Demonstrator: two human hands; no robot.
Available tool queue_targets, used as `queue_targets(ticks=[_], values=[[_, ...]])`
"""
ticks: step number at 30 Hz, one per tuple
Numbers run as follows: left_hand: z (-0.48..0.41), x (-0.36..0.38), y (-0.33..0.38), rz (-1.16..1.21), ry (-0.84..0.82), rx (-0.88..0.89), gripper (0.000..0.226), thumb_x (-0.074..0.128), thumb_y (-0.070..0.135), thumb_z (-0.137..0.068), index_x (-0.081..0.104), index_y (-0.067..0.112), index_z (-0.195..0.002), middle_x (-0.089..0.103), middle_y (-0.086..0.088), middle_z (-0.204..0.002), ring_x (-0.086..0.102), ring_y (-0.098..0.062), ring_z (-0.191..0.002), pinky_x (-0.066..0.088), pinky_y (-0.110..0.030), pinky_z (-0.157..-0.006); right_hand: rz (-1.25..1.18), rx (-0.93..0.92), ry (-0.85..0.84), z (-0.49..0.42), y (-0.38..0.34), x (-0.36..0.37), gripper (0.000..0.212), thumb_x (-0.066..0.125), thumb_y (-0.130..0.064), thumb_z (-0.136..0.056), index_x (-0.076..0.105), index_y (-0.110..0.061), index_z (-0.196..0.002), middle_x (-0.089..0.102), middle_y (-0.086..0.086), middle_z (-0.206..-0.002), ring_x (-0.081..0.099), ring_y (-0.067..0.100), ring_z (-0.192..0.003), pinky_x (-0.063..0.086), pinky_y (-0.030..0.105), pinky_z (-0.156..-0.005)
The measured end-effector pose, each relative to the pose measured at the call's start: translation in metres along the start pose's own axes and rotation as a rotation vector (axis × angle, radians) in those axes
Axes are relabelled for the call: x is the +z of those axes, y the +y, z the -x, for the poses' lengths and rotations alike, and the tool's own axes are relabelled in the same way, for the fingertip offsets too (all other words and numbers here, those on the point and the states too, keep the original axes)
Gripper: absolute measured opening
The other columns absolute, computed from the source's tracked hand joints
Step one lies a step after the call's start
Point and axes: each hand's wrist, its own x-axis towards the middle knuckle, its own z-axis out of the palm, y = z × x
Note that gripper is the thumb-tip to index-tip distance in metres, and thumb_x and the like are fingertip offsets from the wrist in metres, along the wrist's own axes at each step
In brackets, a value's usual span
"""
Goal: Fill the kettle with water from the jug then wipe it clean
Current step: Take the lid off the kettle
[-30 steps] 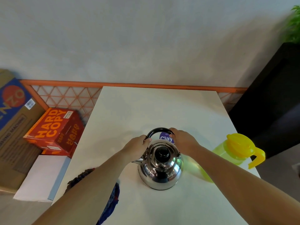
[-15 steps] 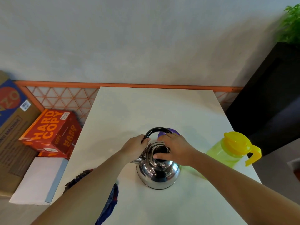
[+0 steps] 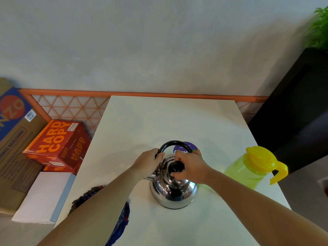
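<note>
Two grips on the kettle, centre of the counter: handle clasped by the left hand, lid knob pinched by the right hand; the jug is stood to the right, nearer that hand.

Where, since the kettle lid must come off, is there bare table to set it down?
Widest: the far half of the table, beyond the kettle and purple disc. Also near, between the forearms. Crowded: jug on the right, cloth at the near-left edge.
</note>
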Motion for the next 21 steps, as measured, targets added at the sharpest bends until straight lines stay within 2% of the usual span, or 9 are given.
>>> queue_targets(ticks=[9, 15, 18, 19, 21], values=[[0.002, 0.0, 0.001, -0.001, 0.027, 0.016, 0.034, 0.04, 0.044, -0.097, 0.057, 0.018, -0.082, 0.053, 0.001, -0.065, 0.048, -0.014, -0.058, 0.039, -0.03, -0.059, -0.037, -0.006, -0.027, -0.002, -0.001, -0.001, 0.037, 0.07, -0.047, -0.067, 0.041, -0.028, -0.081, 0.058, -0.013, -0.069, 0.052, 0.009, -0.071, 0.017, 0.027, -0.082], [0.002, 0.0, 0.003, -0.011, 0.027, 0.019, 0.033, 0.04, 0.043, -0.097, 0.057, 0.019, -0.084, 0.055, 0.0, -0.066, 0.05, -0.015, -0.059, 0.04, -0.031, -0.06, -0.049, -0.016, -0.045, -0.002, 0.0, -0.004, 0.038, 0.071, -0.045, -0.067, 0.041, -0.028, -0.081, 0.057, -0.013, -0.07, 0.053, 0.013, -0.074, 0.019, 0.029, -0.085], [0.003, 0.0, 0.003, -0.02, 0.024, 0.016, 0.032, 0.04, 0.043, -0.098, 0.055, 0.02, -0.081, 0.055, 0.0, -0.066, 0.05, -0.015, -0.06, 0.04, -0.031, -0.06, -0.089, -0.011, -0.066, -0.002, -0.001, -0.007, 0.037, 0.072, -0.045, -0.068, 0.041, -0.029, -0.079, 0.055, -0.013, -0.068, 0.052, 0.013, -0.074, 0.024, 0.03, -0.086], [0.003, -0.001, 0.004, -0.02, 0.024, 0.016, 0.031, 0.04, 0.042, -0.098, 0.054, 0.021, -0.079, 0.054, 0.0, -0.066, 0.05, -0.015, -0.061, 0.04, -0.03, -0.061, -0.145, 0.002, -0.057, -0.002, -0.001, -0.009, 0.036, 0.072, -0.045, -0.068, 0.041, -0.03, -0.077, 0.054, -0.013, -0.066, 0.051, 0.01, -0.071, 0.029, 0.027, -0.082], [0.004, -0.002, 0.004, -0.016, 0.025, 0.019, 0.03, 0.04, 0.041, -0.098, 0.053, 0.023, -0.078, 0.055, 0.0, -0.067, 0.05, -0.016, -0.061, 0.039, -0.03, -0.061, -0.28, 0.043, -0.037, -0.001, 0.001, -0.016, 0.036, 0.074, -0.043, -0.069, 0.041, -0.03, -0.073, 0.053, -0.011, -0.063, 0.048, 0.004, -0.062, 0.036, 0.019, -0.065]])
